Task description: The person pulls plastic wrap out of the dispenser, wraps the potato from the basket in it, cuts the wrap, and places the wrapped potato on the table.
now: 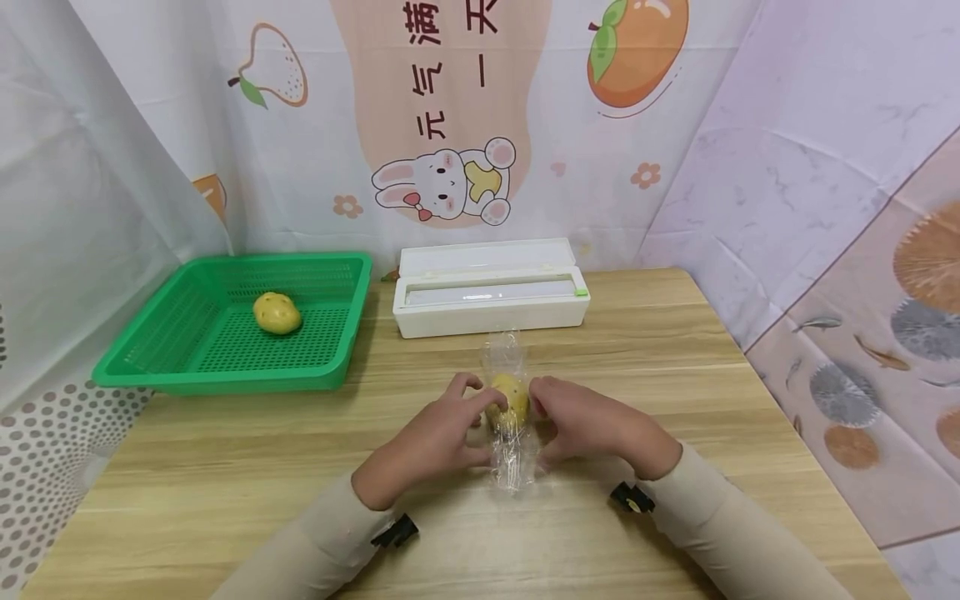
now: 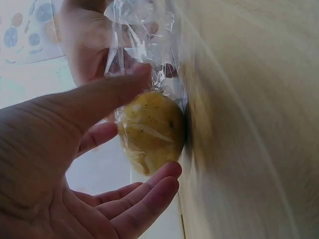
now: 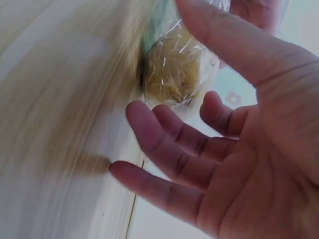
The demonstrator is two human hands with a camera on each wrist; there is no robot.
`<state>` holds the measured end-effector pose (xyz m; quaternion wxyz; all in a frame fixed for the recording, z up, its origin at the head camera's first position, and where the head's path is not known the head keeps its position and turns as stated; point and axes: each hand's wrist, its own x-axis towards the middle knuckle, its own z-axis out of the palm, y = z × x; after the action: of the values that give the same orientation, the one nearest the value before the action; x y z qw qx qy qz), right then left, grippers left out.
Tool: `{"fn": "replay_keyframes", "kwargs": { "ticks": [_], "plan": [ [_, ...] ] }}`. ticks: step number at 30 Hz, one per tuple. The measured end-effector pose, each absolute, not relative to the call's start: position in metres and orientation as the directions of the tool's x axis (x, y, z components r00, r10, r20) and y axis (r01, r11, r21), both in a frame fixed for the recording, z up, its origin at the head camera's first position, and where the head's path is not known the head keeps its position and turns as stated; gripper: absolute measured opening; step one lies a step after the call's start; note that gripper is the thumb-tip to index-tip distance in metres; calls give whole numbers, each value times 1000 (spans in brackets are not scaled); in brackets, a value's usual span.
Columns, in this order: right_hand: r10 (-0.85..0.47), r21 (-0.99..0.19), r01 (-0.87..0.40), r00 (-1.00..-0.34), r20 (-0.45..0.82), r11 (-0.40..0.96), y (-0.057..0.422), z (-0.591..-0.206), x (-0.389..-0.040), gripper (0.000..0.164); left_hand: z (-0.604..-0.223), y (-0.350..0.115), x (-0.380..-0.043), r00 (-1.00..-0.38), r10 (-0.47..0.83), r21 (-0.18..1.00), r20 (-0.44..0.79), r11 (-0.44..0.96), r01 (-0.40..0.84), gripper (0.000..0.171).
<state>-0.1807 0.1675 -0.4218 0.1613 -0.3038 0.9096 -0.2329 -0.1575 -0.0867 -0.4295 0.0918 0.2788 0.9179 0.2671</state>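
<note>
A yellow potato (image 1: pixel 512 398) lies on the table in clear plastic wrap (image 1: pixel 513 463), whose loose ends stretch out beyond it toward the front and back. My left hand (image 1: pixel 444 433) is around its left side, with the index finger reaching onto the potato. In the left wrist view the thumb (image 2: pixel 117 89) passes over the wrap at one end, and the other fingers lie loosely spread near the potato. On the right side, my right hand (image 1: pixel 581 421) is beside the potato. The right wrist view shows its fingers (image 3: pixel 172 144) loosely bent, apart from the potato, and the thumb alongside the wrap.
A green plastic basket (image 1: pixel 341 367) at the back left has another potato (image 1: pixel 277 313) in it. Behind the hands stands a white wrap dispenser box (image 1: pixel 491 320) with its lid up. Printed curtains (image 1: pixel 300 183) hang around the wooden table (image 1: pixel 495 550).
</note>
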Motion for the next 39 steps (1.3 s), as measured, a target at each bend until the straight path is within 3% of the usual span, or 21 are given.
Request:
{"fn": "replay_keyframes", "kwargs": {
  "ticks": [5,14,23,30,39],
  "plan": [
    [-682,-545,-552,-730,-50,631,170,-420,-185,51,-428,-90,-160,-820,572,514,-4,705,489,47],
    [-779,-517,-713,-613,132,474,177,-419,-191,22,-425,-95,-164,-797,603,523,23,673,524,25],
    [-775,-487,-697,-629,61,527,171,-418,-183,62,-425,-97,-168,-814,581,530,25,683,503,11],
    [-766,-460,-729,-626,147,507,169,-418,-186,16,-425,-98,-169,-808,587,537,52,666,518,10],
    [-761,-529,-701,-631,148,478,171,-416,-190,8,-427,-97,-168,-802,594,590,59,628,508,20]
  ]
}}
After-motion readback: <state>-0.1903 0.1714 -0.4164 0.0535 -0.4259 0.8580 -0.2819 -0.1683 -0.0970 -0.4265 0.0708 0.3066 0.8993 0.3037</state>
